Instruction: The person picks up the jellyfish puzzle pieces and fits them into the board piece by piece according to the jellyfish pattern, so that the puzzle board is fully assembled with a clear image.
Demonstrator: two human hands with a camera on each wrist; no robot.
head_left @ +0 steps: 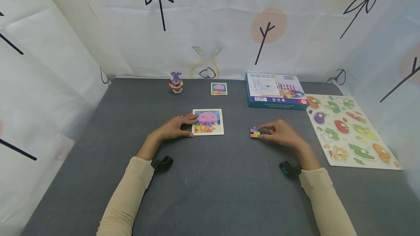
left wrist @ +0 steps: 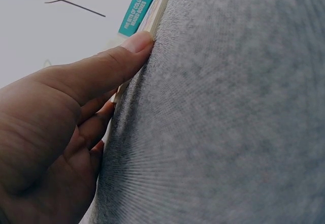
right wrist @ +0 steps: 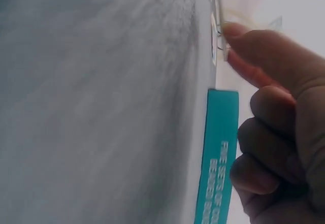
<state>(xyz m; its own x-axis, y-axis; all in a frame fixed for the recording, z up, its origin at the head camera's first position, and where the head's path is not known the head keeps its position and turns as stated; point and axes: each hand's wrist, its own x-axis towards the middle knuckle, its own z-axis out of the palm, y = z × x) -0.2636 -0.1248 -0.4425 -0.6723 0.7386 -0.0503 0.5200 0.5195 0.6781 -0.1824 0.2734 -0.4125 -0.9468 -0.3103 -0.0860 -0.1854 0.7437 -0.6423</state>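
Note:
A framed jigsaw puzzle [head_left: 207,118] with a pink jellyfish picture lies on the grey table, a bare patch showing at its lower right. My left hand [head_left: 178,126] rests at its left side, fingers stretched onto the frame's edge and thumb by the near corner. In the left wrist view that thumb [left wrist: 138,42] lies along the board's edge. To the right, my right hand [head_left: 279,132] pinches a small colourful puzzle piece [head_left: 255,132] between thumb and index finger. The right wrist view shows the piece [right wrist: 222,31] edge-on, raised above the table, other fingers curled in.
Behind the puzzle lies a small jellyfish picture card [head_left: 218,89], with a purple rabbit figurine [head_left: 176,82] to its left. A teal-sided box [head_left: 276,91] sits at the back right. Beside it, a vegetable puzzle board [head_left: 352,132] reaches along the right edge.

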